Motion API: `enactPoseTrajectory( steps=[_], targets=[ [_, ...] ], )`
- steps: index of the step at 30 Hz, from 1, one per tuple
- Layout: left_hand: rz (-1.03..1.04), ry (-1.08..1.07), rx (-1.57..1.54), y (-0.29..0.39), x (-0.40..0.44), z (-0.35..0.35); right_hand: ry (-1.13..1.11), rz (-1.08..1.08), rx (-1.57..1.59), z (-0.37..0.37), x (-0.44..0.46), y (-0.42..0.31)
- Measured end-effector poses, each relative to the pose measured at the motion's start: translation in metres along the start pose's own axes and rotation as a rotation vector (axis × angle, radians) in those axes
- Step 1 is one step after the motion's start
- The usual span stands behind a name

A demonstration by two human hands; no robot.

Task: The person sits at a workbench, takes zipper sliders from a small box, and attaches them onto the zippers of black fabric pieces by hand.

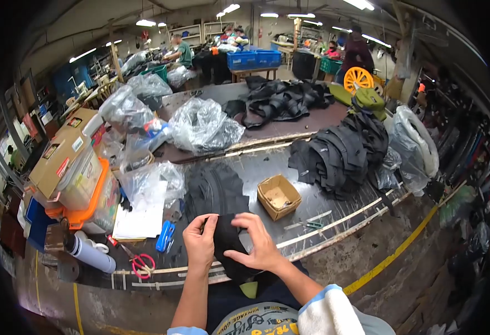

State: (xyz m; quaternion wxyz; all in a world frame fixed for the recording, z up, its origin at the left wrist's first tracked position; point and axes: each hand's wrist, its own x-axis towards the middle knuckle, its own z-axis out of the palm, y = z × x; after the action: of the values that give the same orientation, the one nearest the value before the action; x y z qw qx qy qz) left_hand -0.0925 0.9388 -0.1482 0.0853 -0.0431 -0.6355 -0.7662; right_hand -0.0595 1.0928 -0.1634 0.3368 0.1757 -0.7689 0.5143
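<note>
The right hand [260,248] hides part of the black fabric [226,237]; the bottom edge cuts off the shirt [267,319].

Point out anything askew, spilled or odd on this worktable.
Nothing looks spilled. Mildly odd: the pink-handled scissors lie loose, handles close to the near edge of the table, where they might get knocked off.

Left grip [200,243] pinching black fabric [226,241]; right grip [262,249] spread.

Grey shirt [256,319] reads "VINTAGE"; its other lettering unclear.
</note>
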Motion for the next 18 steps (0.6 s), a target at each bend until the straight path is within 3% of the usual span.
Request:
enactPoseTrajectory(
  steps=[1,5,10,18],
  targets=[
    [0.012,-0.007,-0.007,0.005,0.003,0.002,0.007,-0.012,-0.007,-0.002,0.002,0.003],
    [0.054,-0.032,-0.13,0.019,0.01,0.003,-0.44,0.515,0.46,-0.012,-0.018,0.024],
    [0.212,0.139,-0.265,0.033,0.029,-0.012,-0.705,0.63,0.281,-0.033,-0.029,0.02],
    [0.101,0.137,-0.386,0.02,0.027,-0.06,-0.402,0.677,0.535,-0.084,-0.037,0.071]
  ],
)
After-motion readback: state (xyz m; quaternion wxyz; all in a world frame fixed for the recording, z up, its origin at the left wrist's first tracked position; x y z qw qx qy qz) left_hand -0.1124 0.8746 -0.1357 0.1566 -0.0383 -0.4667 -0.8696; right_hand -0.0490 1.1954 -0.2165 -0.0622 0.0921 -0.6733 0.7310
